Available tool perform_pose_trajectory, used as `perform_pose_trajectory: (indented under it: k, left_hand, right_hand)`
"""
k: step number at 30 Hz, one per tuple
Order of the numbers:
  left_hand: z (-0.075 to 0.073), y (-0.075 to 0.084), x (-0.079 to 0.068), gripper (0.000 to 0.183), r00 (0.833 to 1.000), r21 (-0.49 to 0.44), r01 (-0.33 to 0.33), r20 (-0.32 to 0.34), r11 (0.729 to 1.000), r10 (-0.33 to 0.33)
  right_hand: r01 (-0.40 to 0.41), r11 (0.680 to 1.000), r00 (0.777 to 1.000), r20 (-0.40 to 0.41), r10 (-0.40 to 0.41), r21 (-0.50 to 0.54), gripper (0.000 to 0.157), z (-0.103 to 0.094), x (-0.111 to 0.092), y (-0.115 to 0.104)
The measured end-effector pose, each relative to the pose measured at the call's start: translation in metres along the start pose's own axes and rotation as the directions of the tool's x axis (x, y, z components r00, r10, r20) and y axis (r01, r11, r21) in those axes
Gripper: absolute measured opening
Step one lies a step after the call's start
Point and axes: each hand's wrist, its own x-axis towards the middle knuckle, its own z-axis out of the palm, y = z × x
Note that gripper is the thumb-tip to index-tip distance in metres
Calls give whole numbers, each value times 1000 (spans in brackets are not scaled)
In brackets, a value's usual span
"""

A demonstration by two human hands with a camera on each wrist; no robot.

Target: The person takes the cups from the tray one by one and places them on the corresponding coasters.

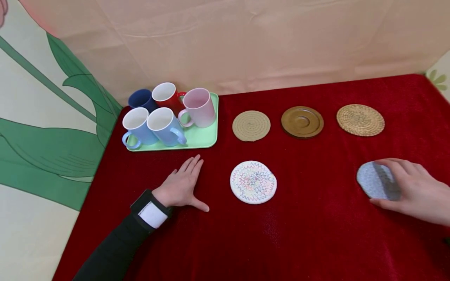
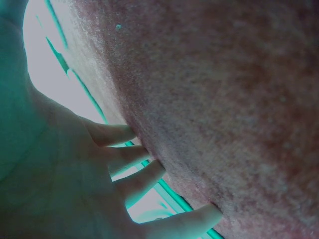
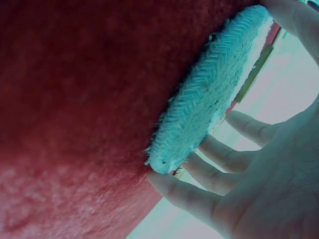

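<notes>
My right hand (image 1: 418, 187) spans a round grey-blue coaster (image 1: 377, 181) lying on the red cloth, thumb at one edge and forefinger at the opposite edge. Seen from the right wrist, the coaster (image 3: 209, 94) has a thick stitched rim, and the other fingers reach along its far side. On the cloth in front of a green tray rests my left hand (image 1: 181, 185), fingers straight and thumb spread, holding nothing. Its fingertips touch the cloth in the left wrist view. Between the hands lies a white coaster (image 1: 253, 182) with coloured zigzag stitching.
At the back left, the green tray (image 1: 202, 136) carries several mugs: dark blue, red, light blue and a pink mug (image 1: 199, 107). Along the back lie a beige woven coaster (image 1: 251, 125), a brown wooden coaster (image 1: 302, 121) and a wicker coaster (image 1: 360, 120). A pinkish sheet hangs behind.
</notes>
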Motion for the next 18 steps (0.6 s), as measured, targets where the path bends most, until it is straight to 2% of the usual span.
perform_pose_trajectory:
  k: [7, 18]
  left_hand:
    - [0, 0, 0, 128, 1000, 0, -1, 1, 1000, 1]
    - [0, 0, 1, 128, 1000, 5, 3, 11, 1000, -3]
  right_hand:
    - [-27, 999, 996, 86, 29, -27, 98, -3, 5, -8]
    - [19, 1000, 993, 120, -21, 20, 95, -3, 15, -17]
